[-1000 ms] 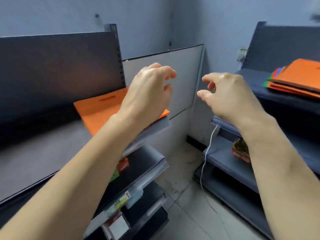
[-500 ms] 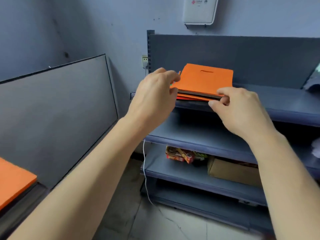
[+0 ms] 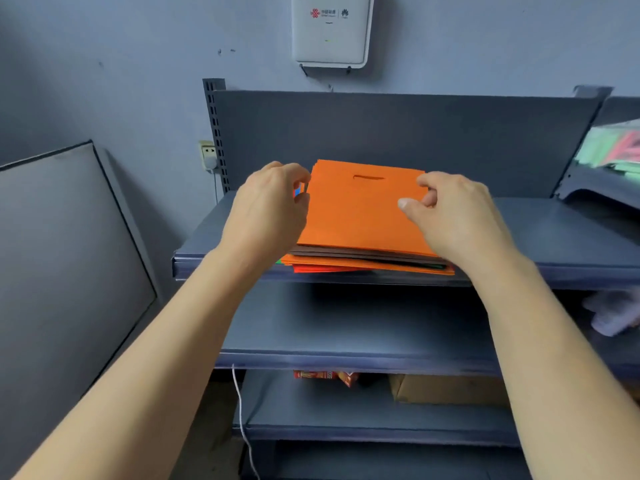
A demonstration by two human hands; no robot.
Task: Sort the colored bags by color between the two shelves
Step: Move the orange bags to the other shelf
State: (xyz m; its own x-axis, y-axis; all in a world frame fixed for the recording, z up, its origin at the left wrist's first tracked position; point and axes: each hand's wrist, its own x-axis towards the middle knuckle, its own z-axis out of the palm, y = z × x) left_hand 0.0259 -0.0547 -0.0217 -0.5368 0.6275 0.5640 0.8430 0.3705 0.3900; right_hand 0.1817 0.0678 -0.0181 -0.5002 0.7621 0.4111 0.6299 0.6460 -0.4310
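1. Nearest me, the stack of mixed-colour bags sat at the front lip of the top shelf. I judged that a careless pull could drag lower bags off.
2. My left hand curled at the stack's left edge; I couldn't tell whether it had caught anything.
3. My right hand pinched the top orange bag at its far right corner, thumb on top. Several layers might have lifted together.

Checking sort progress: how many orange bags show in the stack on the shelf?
2. One orange bag tops the stack, between left hand and right hand; a second orange edge shows near the bottom, above a red bag. Others may be hidden.
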